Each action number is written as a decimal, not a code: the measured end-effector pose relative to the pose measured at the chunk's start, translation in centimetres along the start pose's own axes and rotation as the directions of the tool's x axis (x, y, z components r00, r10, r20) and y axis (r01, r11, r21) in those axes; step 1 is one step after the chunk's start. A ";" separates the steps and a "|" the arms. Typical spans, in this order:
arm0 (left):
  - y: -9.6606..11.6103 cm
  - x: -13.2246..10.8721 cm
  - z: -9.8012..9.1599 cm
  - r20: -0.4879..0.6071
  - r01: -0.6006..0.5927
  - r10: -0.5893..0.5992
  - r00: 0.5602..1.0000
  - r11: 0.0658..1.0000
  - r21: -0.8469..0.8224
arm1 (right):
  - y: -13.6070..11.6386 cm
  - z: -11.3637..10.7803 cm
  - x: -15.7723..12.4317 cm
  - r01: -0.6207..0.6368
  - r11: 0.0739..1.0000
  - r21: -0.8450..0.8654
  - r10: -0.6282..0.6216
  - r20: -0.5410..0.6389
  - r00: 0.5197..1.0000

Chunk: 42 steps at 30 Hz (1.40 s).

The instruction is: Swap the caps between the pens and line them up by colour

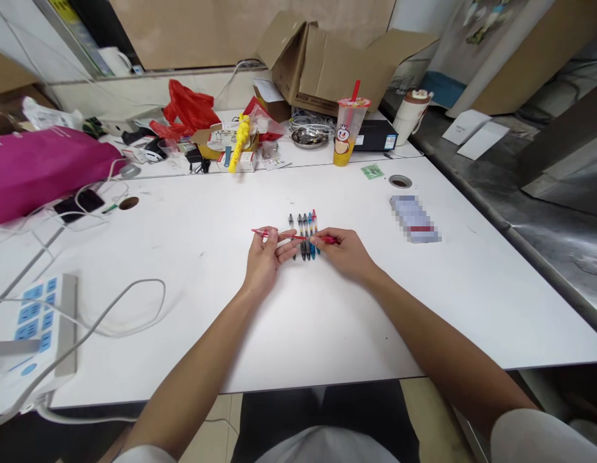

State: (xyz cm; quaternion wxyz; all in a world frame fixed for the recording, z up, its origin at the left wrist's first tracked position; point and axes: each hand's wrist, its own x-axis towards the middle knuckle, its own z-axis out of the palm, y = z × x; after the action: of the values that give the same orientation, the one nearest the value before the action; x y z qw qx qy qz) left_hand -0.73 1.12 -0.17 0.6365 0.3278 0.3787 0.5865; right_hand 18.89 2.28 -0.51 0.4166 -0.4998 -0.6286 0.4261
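Observation:
My left hand [264,263] is closed around a slim pen barrel [257,232] with a red end, held sideways above the table. A thin red refill [298,238] spans from that barrel toward my right fingers. My right hand [345,252] pinches a short red pen piece [329,240] at the other end. Whether the two parts are still joined cannot be made out. Beneath and between my hands lies a row of several click pens [305,220], with black, blue and red tops, side by side and partly covered by my fingers.
To the right lie a blurred phone [415,219] and a tape roll [400,181]. Farther back stand a drink cup [343,132], a yellow stick-like toy [239,143] and an open carton [327,71]. At left are a power strip [62,321] with looping cables and a magenta bag [47,167].

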 end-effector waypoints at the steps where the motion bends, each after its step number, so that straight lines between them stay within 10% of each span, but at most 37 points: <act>1: 0.0 0.0 0.0 -0.009 -0.005 0.005 1.000 1.000 -0.005 | 0.0 -0.1 0.0 0.018 1.000 0.002 -0.018 0.003 1.000; 33: -0.6 -0.1 -0.1 -0.007 0.020 -0.020 1.000 1.000 0.015 | 0.0 0.8 -0.4 0.199 0.980 -0.020 -0.198 0.062 0.978; 42: -1.0 -0.3 0.4 0.037 0.029 -0.031 0.999 0.998 0.057 | -0.5 0.6 -0.8 0.081 0.997 -0.006 -0.081 0.050 0.995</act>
State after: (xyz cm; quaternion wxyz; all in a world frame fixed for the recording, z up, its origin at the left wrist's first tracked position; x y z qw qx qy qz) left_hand 0.06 0.71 -0.81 0.6427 0.3512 0.3879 0.5595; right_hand 18.34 1.31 -0.32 0.4158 -0.4647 -0.6602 0.4187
